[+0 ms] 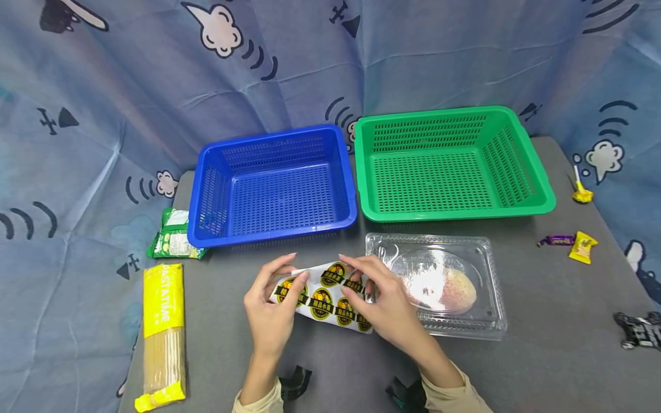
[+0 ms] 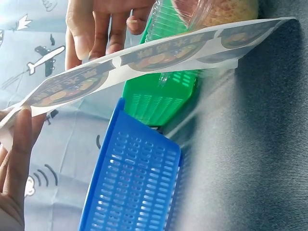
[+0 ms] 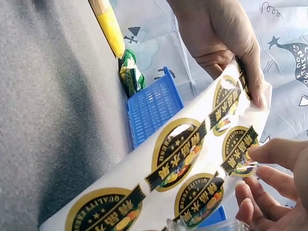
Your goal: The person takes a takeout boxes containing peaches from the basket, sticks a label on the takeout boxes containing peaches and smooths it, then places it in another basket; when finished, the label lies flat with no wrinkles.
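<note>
A white sheet of round black-and-gold stickers [image 1: 324,298] is held just above the grey table, in front of the blue basket [image 1: 273,183]. My left hand [image 1: 271,307] grips the sheet's left end, thumb and fingers curled round its edge. My right hand [image 1: 379,298] pinches at a sticker [image 3: 239,150] near the sheet's right part with fingertips [image 3: 260,153]. The sticker sheet [image 2: 144,60] shows from below in the left wrist view, with the left thumb [image 2: 19,144] at its end. The sticker sheet [image 3: 178,178] fills the right wrist view.
A clear plastic clamshell box [image 1: 439,284] with food lies right of the hands. An empty green basket [image 1: 449,163] stands behind it. A yellow pasta pack [image 1: 164,335] and green packet [image 1: 172,235] lie at left. Candies [image 1: 582,246] and a lollipop [image 1: 580,192] lie at right.
</note>
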A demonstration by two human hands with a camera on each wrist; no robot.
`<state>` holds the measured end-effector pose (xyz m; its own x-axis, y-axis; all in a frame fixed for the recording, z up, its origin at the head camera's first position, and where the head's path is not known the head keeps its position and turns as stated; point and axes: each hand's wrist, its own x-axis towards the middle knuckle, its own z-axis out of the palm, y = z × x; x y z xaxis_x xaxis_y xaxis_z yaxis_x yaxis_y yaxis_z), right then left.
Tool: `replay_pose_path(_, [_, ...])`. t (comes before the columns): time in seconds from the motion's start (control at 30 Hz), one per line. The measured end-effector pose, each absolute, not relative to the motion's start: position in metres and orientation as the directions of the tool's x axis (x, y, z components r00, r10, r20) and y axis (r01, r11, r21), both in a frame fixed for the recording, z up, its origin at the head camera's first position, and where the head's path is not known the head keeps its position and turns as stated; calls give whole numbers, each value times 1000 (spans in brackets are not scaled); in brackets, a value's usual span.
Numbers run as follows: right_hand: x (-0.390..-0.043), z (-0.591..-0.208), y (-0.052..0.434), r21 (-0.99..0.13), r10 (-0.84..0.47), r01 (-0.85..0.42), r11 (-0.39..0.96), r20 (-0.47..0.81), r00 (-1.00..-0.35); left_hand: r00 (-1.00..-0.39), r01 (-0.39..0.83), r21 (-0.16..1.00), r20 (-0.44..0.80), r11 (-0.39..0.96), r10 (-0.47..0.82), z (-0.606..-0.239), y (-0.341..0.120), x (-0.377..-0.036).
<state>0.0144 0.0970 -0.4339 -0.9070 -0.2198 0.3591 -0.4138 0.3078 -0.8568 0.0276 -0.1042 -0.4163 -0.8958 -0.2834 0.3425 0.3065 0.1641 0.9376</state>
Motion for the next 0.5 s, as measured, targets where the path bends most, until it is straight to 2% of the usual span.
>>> replay_pose_path(0.5, [14,-434,94,-874,-162,-407,265,376,-913,-894,326,933,356,150,-271,-417,-106,27])
